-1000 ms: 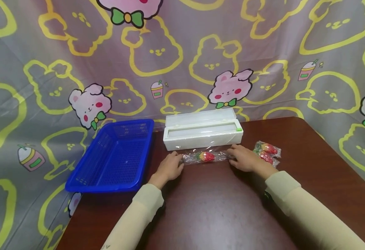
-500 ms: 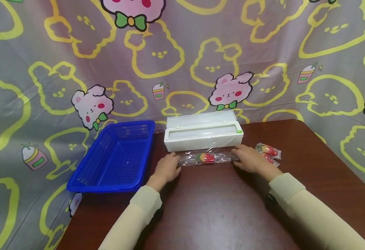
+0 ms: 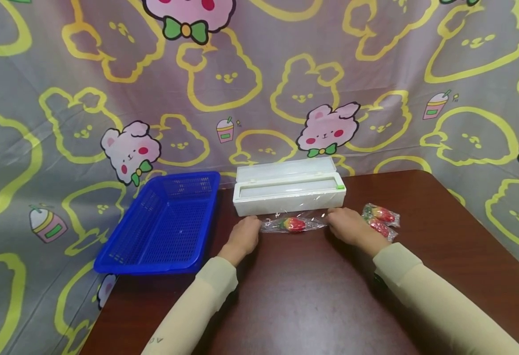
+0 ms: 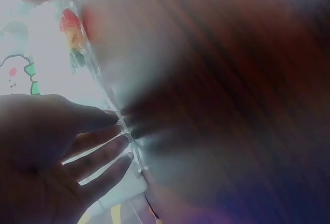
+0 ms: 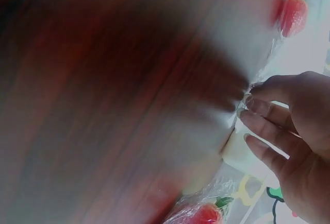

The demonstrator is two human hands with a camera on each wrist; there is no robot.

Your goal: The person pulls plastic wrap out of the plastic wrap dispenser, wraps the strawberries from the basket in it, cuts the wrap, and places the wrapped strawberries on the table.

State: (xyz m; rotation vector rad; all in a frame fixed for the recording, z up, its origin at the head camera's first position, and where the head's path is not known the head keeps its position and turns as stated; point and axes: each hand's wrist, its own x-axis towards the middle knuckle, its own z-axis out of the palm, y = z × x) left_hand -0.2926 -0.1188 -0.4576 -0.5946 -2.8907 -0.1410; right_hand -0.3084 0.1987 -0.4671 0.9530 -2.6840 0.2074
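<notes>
A red strawberry with a yellowish top and green leaves lies rolled in clear plastic wrap, near the middle of the table. My left hand pinches the wrap's left end; in the left wrist view, thumb and fingertips meet at the twisted film. At the other end my right hand pinches the film, and the right wrist view shows its fingertips close on it. Just behind the strawberry stands a white cling film dispenser with its lid raised.
Left of the dispenser is a blue plastic basket. Beyond my right hand lie wrapped strawberries on the brown table. A patterned curtain hangs close behind the table.
Both hands have drawn slightly inward, and the film between them looks narrower and more gathered at its ends. The strawberry stays at nearly the same spot.
</notes>
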